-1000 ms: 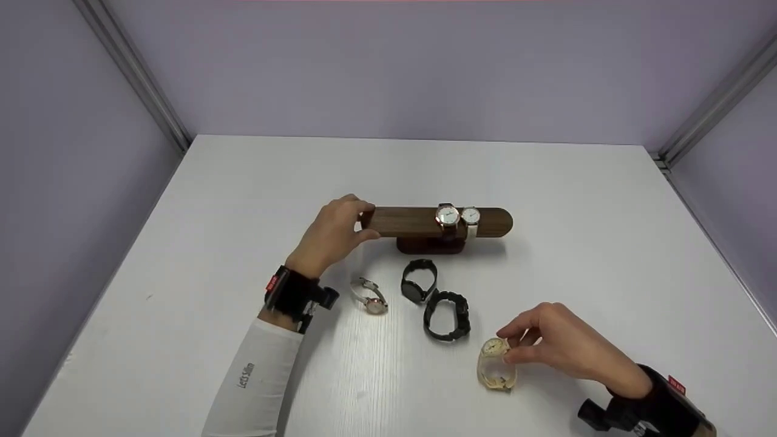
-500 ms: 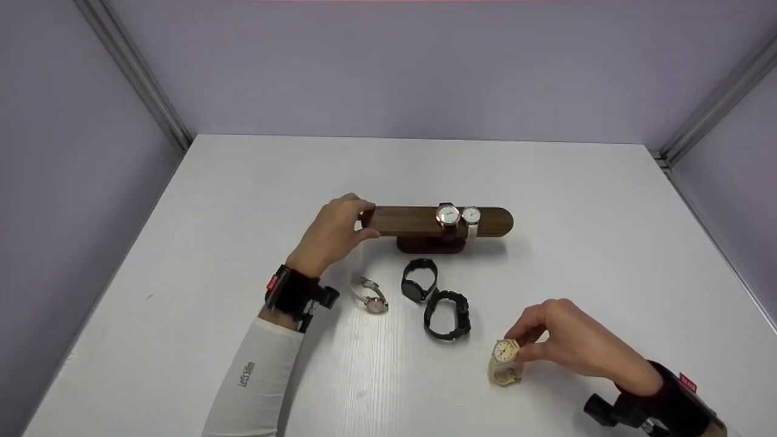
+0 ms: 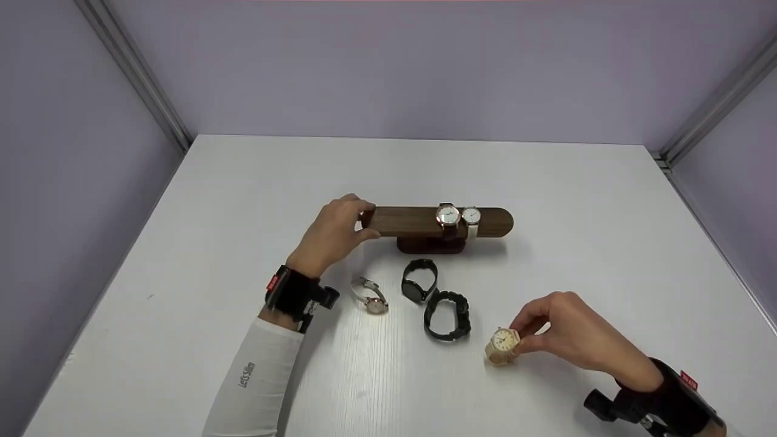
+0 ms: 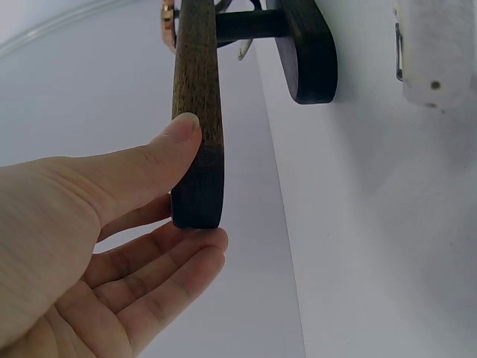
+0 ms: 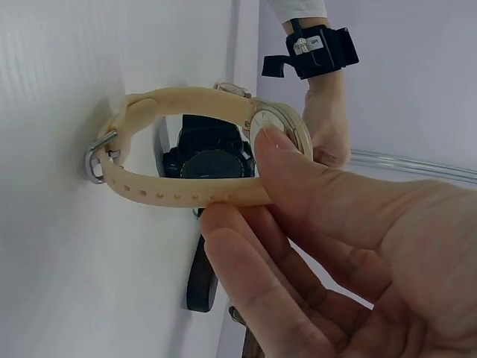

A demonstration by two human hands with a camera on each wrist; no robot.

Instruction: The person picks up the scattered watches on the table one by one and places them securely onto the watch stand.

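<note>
A dark wooden watch stand (image 3: 425, 221) sits mid-table with a brown-strapped watch (image 3: 448, 216) and a white-strapped watch (image 3: 470, 217) on its bar. My left hand (image 3: 335, 233) grips the bar's left end (image 4: 197, 149), thumb on the near face, fingers behind. My right hand (image 3: 561, 331) pinches a cream watch (image 3: 502, 345) by its case, thumb on the dial (image 5: 276, 134), its strap loop (image 5: 179, 160) touching the table. Two black watches (image 3: 419, 280) (image 3: 448, 314) and a small silver watch (image 3: 370, 296) lie on the table between my hands.
The white table (image 3: 243, 200) is boxed in by lilac walls with metal corner rails (image 3: 136, 79). Both wrists carry black camera straps (image 3: 291, 294).
My right hand has lifted the cream watch slightly and drawn it a little up and right, turning its dial upward. The left hand stays on the stand's bar.
</note>
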